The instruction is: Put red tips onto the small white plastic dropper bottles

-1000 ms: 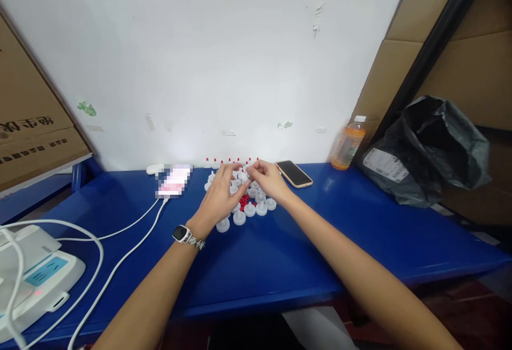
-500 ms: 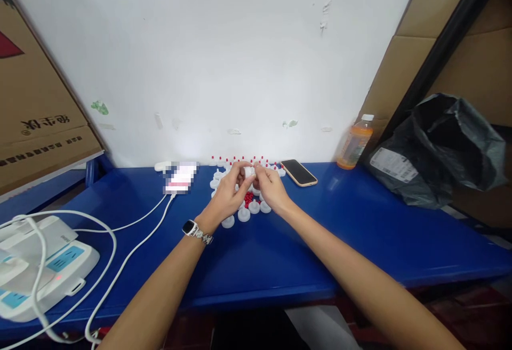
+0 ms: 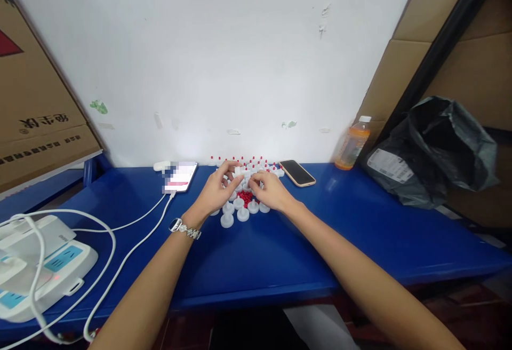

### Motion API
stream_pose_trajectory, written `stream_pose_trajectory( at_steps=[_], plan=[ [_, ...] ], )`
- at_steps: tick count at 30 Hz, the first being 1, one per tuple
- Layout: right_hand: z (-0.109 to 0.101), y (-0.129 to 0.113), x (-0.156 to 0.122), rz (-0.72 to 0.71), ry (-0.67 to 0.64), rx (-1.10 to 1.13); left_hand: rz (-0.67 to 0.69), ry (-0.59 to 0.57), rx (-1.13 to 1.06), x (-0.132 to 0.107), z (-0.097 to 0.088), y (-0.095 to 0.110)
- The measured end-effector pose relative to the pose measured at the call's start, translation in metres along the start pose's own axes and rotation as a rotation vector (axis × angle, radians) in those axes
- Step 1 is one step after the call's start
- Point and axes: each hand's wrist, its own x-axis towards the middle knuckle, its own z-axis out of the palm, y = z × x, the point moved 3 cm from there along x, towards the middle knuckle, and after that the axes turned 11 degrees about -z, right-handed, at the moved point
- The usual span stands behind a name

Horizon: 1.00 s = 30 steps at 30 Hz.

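Note:
Both my hands are over a cluster of small white plastic caps (image 3: pixel 242 213) and a little pile of red pieces (image 3: pixel 245 197) on the blue table (image 3: pixel 256 254). My left hand (image 3: pixel 218 189), with a watch on the wrist, pinches a white cap between thumb and fingertips. My right hand (image 3: pixel 270 190) is curled beside it, fingertips down among the red pieces; what it holds is too small to make out. A row of white caps with red tips (image 3: pixel 252 161) stands behind the hands along the wall.
A phone on a white cable (image 3: pixel 181 175) lies left of the hands, another phone (image 3: pixel 297 172) to the right. An orange drink bottle (image 3: pixel 351 149), a black plastic bag (image 3: pixel 436 150) and cardboard stand at right. A white power strip (image 3: pixel 44 272) lies at left.
My hands had come together holding a cap above the pile; now they have drawn apart and lowered, the left keeping a cap, the right reaching to the red pieces.

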Motion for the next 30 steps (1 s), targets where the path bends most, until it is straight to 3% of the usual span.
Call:
stream_pose_trajectory(
  at_steps=[2,6,10,12,15,19,23,28,30],
  plan=[
    [0.001,0.002,-0.001,0.019,0.004,0.052,0.009,-0.034,0.07,-0.002,0.002,0.002],
    [-0.003,0.004,0.0,0.098,0.137,0.361,0.007,-0.062,0.158,-0.003,0.011,0.004],
    [-0.011,0.006,0.002,0.087,0.197,0.524,0.025,-0.052,0.18,-0.004,0.023,0.011],
    [-0.024,0.012,0.0,0.095,0.273,0.45,0.017,-0.039,0.187,-0.004,0.027,0.015],
    [-0.046,0.03,-0.008,0.188,0.351,0.169,0.01,-0.037,0.211,-0.006,0.032,0.019],
    [-0.052,0.049,-0.019,0.321,0.126,-0.099,0.055,-0.068,0.239,-0.006,0.036,0.02],
    [-0.041,0.052,-0.022,0.344,-0.101,-0.116,0.068,-0.086,0.283,0.002,0.04,0.022],
    [-0.044,0.058,-0.009,0.414,0.023,-0.262,0.121,-0.118,0.371,0.019,0.049,0.027],
    [-0.043,0.062,0.0,0.409,0.015,-0.333,0.139,-0.105,0.375,0.024,0.052,0.027]
  ],
)
